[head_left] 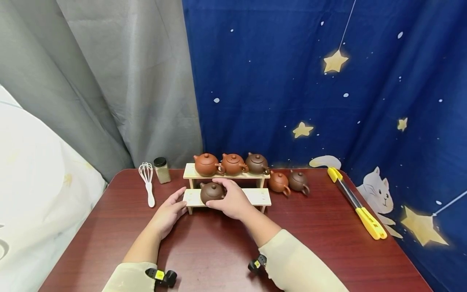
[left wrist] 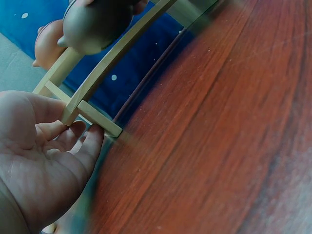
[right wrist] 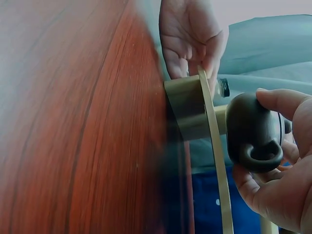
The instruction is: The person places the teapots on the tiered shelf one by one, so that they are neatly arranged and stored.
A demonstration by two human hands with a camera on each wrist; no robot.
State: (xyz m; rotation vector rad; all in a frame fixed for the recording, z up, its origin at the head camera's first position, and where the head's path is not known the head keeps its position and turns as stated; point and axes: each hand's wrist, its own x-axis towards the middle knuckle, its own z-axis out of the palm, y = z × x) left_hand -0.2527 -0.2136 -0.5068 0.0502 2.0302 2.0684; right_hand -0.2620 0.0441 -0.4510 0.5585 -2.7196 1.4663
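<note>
My right hand [head_left: 234,199] holds a dark brown clay teapot [head_left: 211,194] by its sides, thumb in front and fingers behind. In the right wrist view, the teapot's handle [right wrist: 261,158] faces the camera and a small gap shows between its base and the lower board. The two-step wooden rack [head_left: 257,197] stands on the table. At the rack's left end, my left hand [head_left: 168,213] grips the lower step, its thumb against the board and fingers by the leg. On the upper step sit two reddish-brown teapots, one left [head_left: 206,165] and one middle [head_left: 233,164], and a dark brown teapot [head_left: 257,164] at right.
Right of the rack, a reddish-brown teapot [head_left: 279,182] and a dark brown teapot [head_left: 298,181] stand on the table [head_left: 204,251]. A white whisk [head_left: 148,184] and a black-lidded jar [head_left: 162,170] are at left. Yellow-and-black tongs [head_left: 355,202] lie along the right edge. Curtains [head_left: 255,81] hang behind.
</note>
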